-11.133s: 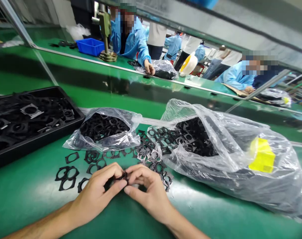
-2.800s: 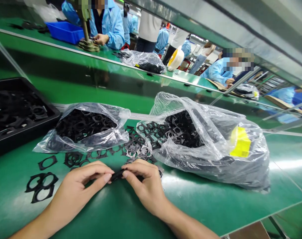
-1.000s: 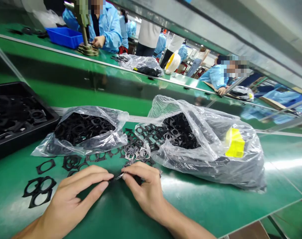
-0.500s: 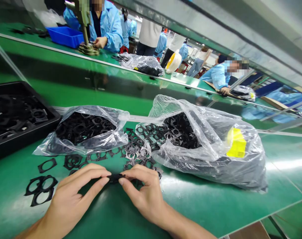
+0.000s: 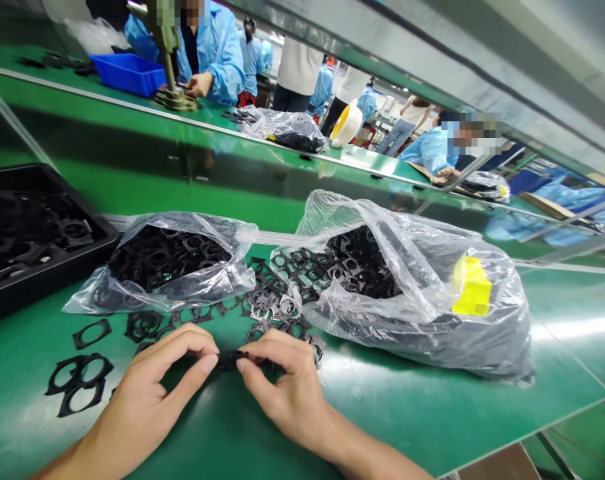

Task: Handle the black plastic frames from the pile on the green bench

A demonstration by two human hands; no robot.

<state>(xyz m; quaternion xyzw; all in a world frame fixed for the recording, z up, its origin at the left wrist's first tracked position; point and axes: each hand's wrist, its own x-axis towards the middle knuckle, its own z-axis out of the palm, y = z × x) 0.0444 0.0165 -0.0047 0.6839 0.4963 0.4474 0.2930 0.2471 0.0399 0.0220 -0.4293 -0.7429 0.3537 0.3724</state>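
Note:
My left hand (image 5: 155, 390) and my right hand (image 5: 282, 380) meet low over the green bench, fingertips pinched from both sides on one small black plastic part (image 5: 226, 361). Just beyond my fingers lies a loose heap of black ring-shaped parts (image 5: 272, 303). A small clear bag of the same black parts (image 5: 167, 263) rests behind my left hand. Behind my right hand, a large clear bag of black parts (image 5: 407, 293) with a yellow label (image 5: 471, 288) lies open toward the heap.
A black tray (image 5: 42, 280) of parts sits at the left. Flat black frames (image 5: 80, 383) lie on the bench (image 5: 407, 427) left of my left hand. Across the conveyor, people in blue coats work near a blue bin (image 5: 127, 72), a press and another bag (image 5: 287, 130).
My fingertips have shifted slightly on the small black part, staying pinched together. Bags, tray and loose parts have not moved.

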